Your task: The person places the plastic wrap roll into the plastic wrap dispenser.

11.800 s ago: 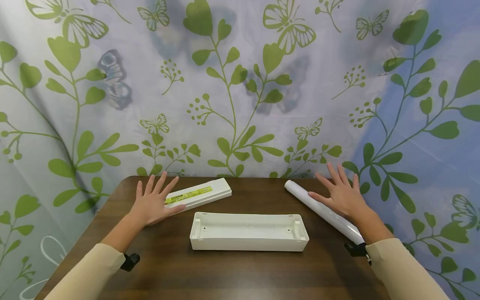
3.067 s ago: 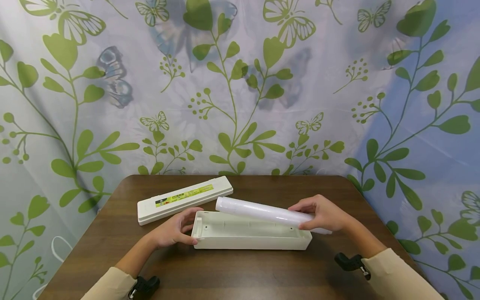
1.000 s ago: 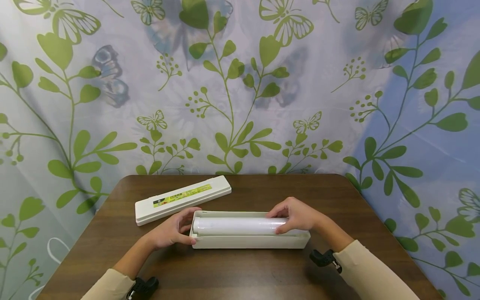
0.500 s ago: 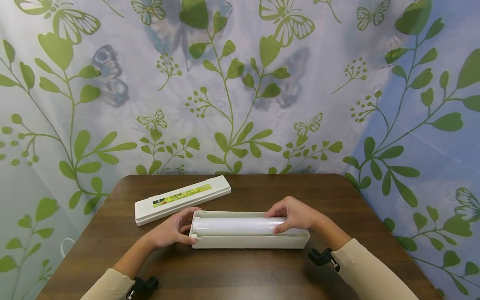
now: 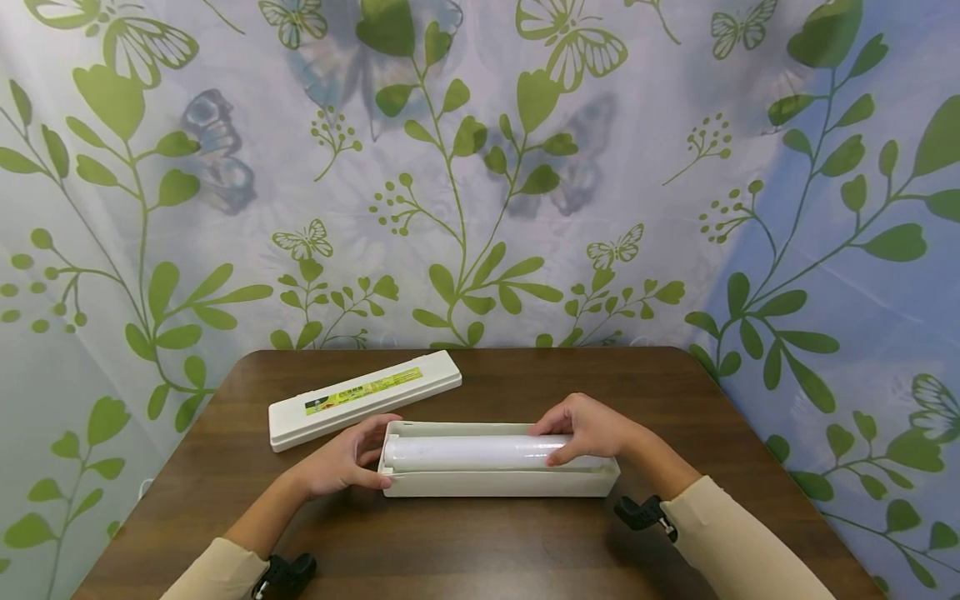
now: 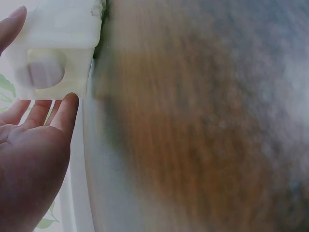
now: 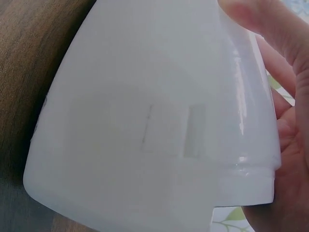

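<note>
A long white box, open at the top, lies across the table in the head view. Inside it is a glossy white roll of film, lying lengthwise. My left hand grips the box's left end, thumb at the front and fingers behind. My right hand holds the roll near its right part, thumb on the near side and fingers on the far side. In the left wrist view, the left hand's fingers touch the box end. The right wrist view has the right thumb on the roll.
A white lid with a yellow-green label lies slanted behind the left hand. Brown wood forms the table. Right behind its far edge hangs a curtain with leaves and butterflies.
Both hands were spread and empty at first, the roll lying at the right. My left hand then took the box end, and my right hand brought the roll into the box. Lately both stay still.
</note>
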{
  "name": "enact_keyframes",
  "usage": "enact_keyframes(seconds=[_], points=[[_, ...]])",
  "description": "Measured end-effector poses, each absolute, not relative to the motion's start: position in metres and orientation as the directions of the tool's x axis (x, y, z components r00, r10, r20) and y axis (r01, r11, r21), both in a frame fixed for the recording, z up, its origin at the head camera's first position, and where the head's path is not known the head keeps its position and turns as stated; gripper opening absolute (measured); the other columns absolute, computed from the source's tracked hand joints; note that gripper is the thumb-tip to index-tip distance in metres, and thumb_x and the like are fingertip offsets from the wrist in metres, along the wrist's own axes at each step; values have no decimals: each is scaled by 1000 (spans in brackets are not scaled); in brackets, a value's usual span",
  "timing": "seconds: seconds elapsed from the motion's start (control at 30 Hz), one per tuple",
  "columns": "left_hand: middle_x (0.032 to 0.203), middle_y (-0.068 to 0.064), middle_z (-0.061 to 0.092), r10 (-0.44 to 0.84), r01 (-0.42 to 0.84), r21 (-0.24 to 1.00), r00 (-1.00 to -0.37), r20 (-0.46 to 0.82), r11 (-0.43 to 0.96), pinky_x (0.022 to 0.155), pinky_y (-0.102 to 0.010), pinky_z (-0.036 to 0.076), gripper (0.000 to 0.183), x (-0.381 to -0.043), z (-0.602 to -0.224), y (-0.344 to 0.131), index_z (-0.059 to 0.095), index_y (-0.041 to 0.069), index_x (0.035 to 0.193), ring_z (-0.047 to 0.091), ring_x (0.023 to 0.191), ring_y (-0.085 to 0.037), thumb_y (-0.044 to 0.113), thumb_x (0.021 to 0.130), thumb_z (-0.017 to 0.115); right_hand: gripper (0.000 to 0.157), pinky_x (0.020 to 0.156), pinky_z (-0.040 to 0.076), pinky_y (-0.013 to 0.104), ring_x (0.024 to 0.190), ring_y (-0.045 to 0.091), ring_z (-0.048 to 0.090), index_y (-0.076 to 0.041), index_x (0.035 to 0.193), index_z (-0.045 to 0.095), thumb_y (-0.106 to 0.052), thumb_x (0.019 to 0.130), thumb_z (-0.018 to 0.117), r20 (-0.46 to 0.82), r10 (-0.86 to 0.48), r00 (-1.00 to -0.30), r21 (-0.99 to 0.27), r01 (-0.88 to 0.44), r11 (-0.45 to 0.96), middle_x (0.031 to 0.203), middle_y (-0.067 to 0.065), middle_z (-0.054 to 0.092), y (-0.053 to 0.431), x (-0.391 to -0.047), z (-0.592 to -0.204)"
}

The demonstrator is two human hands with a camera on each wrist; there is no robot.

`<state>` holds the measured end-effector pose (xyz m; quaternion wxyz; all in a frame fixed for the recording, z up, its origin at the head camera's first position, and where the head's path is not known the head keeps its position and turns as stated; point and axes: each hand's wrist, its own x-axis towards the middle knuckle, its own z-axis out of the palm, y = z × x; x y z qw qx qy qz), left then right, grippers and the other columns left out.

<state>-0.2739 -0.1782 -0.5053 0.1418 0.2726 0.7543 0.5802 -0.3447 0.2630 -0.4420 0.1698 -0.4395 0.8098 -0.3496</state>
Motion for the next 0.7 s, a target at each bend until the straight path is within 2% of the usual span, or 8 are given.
enact_keyframes(seconds=[0.27, 0.53, 0.7], points=[[152, -22, 42, 579, 246, 953, -809, 100, 179, 107, -20, 46, 88, -275, -506, -180, 31, 3, 153, 45, 139, -29, 5, 82, 83, 37, 83, 61, 26, 88, 10, 73, -14, 115, 79, -21, 80, 89, 64, -830, -554, -693, -623, 363, 106, -2, 78, 264, -345, -445], [153, -24, 40, 589, 259, 952, -799, 118, 161, 108, -18, 44, 87, -275, -507, -180, 32, 3, 153, 48, 136, -15, 3, 83, 83, 36, 83, 60, 24, 91, 9, 74, -12, 111, 79, -25, 80, 89, 75, -803, -591, -681, -619, 392, 104, 1, 79, 264, -344, -448], [153, -24, 40, 593, 258, 954, -796, 123, 150, 108, -19, 45, 88, -275, -507, -180, 31, 2, 153, 48, 135, -14, 2, 82, 83, 38, 84, 59, 22, 93, 8, 74, -12, 113, 79, -27, 80, 89, 94, -801, -591, -664, -637, 392, 106, 2, 79, 266, -346, -452]])
